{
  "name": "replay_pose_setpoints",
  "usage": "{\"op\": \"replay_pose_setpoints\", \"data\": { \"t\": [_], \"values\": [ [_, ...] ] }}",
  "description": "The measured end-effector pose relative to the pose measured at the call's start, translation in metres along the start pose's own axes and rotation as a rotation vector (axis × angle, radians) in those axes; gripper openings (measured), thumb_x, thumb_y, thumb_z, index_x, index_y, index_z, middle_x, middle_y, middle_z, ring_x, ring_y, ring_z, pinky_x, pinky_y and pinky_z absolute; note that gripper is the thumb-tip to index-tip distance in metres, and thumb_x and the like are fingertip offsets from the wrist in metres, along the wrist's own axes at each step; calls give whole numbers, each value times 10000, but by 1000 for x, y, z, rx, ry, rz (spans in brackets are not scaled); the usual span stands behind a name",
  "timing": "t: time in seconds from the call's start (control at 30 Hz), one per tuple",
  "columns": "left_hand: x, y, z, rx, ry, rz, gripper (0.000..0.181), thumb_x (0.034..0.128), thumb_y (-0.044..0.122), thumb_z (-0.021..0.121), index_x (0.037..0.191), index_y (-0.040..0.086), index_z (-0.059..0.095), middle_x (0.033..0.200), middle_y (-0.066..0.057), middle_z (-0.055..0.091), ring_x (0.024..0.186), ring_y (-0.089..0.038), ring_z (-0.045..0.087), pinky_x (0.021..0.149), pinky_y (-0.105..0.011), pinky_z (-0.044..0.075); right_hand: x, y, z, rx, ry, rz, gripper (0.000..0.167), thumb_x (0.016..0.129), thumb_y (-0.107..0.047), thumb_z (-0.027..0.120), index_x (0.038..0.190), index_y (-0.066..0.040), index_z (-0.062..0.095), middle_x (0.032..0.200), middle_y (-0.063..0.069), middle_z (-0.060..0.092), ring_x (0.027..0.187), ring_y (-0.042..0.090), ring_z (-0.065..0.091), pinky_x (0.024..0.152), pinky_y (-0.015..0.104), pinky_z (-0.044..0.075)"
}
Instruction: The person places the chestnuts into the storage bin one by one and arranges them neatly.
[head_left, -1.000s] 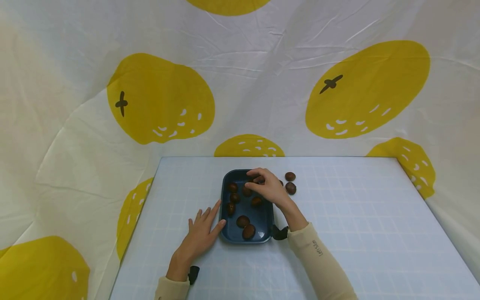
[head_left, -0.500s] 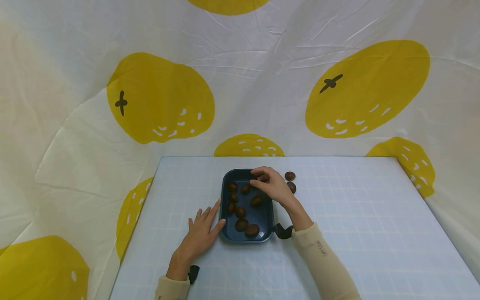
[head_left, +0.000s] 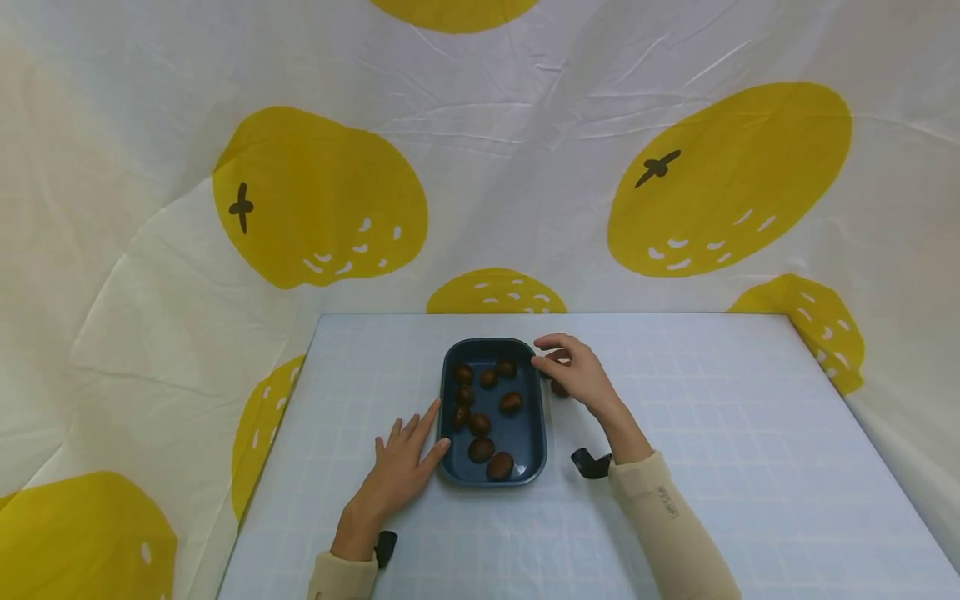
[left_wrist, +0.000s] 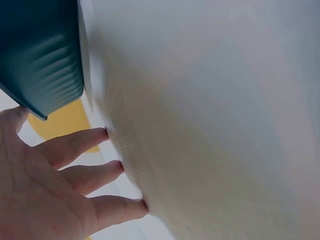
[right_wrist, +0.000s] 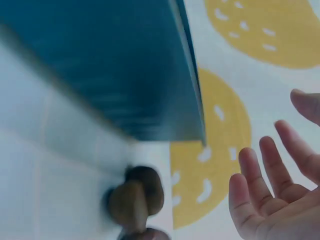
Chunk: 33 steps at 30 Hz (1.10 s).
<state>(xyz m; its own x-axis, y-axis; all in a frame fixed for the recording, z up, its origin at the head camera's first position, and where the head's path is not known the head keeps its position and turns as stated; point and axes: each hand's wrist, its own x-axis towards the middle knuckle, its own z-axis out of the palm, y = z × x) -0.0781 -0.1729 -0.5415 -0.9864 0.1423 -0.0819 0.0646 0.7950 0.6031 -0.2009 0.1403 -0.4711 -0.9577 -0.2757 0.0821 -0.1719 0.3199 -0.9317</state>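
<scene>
A dark blue tray (head_left: 495, 482) stands on the table with several brown chestnuts (head_left: 482, 450) lying loose in it. My left hand (head_left: 401, 467) lies at its left side, fingers spread. Its index fingertip and thumb touch the tray's wall; in the left wrist view the other fingertips of that hand (left_wrist: 55, 185) rest on the tablecloth. Just past the right rim hovers my right hand (head_left: 581, 375), fingers loosely bent with nothing between them. Below it, more chestnuts (head_left: 559, 389) sit on the cloth, partly hidden. The right wrist view shows them (right_wrist: 145, 185) beside the tray's wall.
A pale checked cloth covers the table (head_left: 750, 458). Behind it hangs a white curtain (head_left: 525, 192) printed with large yellow fruit. A black strap end (head_left: 591, 463) sticks out at my right wrist, another (head_left: 386, 548) at my left.
My right hand has moved from above the tray to the right, over the chestnuts outside it. Some chestnuts in the tray's near half have rolled. The left hand stays put.
</scene>
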Motion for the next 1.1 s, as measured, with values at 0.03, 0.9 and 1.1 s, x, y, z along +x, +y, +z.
{"op": "replay_pose_setpoints", "data": {
  "t": [0.03, 0.9, 1.1],
  "values": [
    [0, 0, 0, 2, -1, -2, 689, 983, 698, 359, 1591, 451, 149, 1566, -207, 344, 1454, -506, 150, 1057, -777, 32, 0, 4, -2, -1, 9, 4, 353, 950, -149, 716, 1262, -2, 640, 1302, 213, 579, 1099, 407, 599, 885, 452, 501],
    [1, -3, 1, -6, 4, 5, 678, 978, 706, 356, 1579, 488, 130, 1565, -211, 342, 1445, -521, 157, 1039, -794, 25, -13, 78, -47, -35, 150, 192, 409, 968, -286, 691, 1292, -44, 631, 1336, 163, 562, 1167, 333, 532, 913, 445, 438],
    [1, -2, 0, -7, 0, 3, 681, 977, 708, 351, 1581, 482, 131, 1566, -216, 337, 1446, -520, 149, 1040, -792, 22, -13, 88, -48, -53, 142, 220, 408, 977, -266, 677, 1297, -18, 621, 1348, 219, 550, 1188, 375, 549, 971, 496, 430]
  ]
}}
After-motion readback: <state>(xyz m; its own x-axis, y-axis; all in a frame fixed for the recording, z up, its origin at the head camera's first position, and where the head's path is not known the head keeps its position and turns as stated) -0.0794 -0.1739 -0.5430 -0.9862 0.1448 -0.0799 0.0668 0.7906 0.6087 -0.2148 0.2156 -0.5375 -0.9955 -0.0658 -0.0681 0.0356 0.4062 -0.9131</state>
